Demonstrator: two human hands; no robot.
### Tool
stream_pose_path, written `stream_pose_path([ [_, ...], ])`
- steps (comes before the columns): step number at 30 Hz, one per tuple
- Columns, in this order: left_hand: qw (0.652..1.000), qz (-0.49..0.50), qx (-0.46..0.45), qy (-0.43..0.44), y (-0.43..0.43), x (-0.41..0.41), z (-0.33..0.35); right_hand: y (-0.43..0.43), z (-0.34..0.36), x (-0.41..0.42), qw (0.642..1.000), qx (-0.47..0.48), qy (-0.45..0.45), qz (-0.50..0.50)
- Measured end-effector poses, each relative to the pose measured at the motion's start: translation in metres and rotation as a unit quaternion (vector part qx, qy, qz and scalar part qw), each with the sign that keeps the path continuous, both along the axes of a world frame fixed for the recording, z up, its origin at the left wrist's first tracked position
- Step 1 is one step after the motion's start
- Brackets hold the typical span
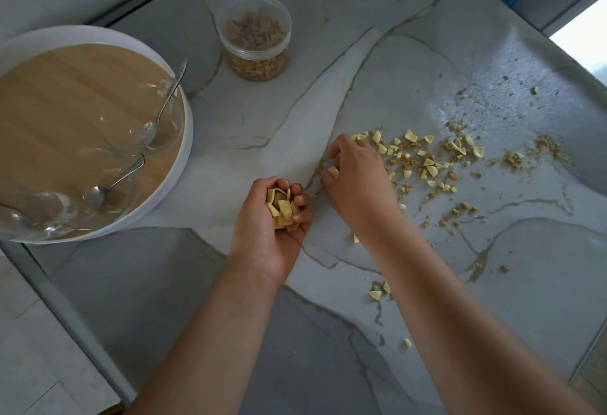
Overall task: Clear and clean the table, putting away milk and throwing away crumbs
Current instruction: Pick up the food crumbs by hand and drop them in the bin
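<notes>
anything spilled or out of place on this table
Yes: pale and brown crumbs lie scattered over the marble table, mostly right of the right hand, which pinches one piece. A few strays sit nearer the front edge. The left hand cups a gathered pile. The plastic jar stands upright.

Tray (pixel 184 165) left; jar (pixel 254 38) behind; crumbs (pixel 427 165) right on table (pixel 328 92).
</notes>
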State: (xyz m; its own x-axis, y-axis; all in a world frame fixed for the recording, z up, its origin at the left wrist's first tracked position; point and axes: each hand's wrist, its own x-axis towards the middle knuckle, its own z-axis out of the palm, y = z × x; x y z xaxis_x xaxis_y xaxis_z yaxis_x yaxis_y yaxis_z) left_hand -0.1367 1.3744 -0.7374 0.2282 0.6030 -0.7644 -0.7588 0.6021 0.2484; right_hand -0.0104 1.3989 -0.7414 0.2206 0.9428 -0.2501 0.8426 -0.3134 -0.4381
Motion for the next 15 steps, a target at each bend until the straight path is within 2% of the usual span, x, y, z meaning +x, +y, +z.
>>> stream_pose_path([
  [8,1.0,0.0,0.004,-0.001,0.0,0.015,-0.001,-0.007,0.0,0.011,1.0,0.0,0.005,0.013],
  [15,1.0,0.006,-0.022,-0.015,0.002,0.05,0.002,-0.038,0.058,0.029,0.982,0.138,0.127,-0.031],
])
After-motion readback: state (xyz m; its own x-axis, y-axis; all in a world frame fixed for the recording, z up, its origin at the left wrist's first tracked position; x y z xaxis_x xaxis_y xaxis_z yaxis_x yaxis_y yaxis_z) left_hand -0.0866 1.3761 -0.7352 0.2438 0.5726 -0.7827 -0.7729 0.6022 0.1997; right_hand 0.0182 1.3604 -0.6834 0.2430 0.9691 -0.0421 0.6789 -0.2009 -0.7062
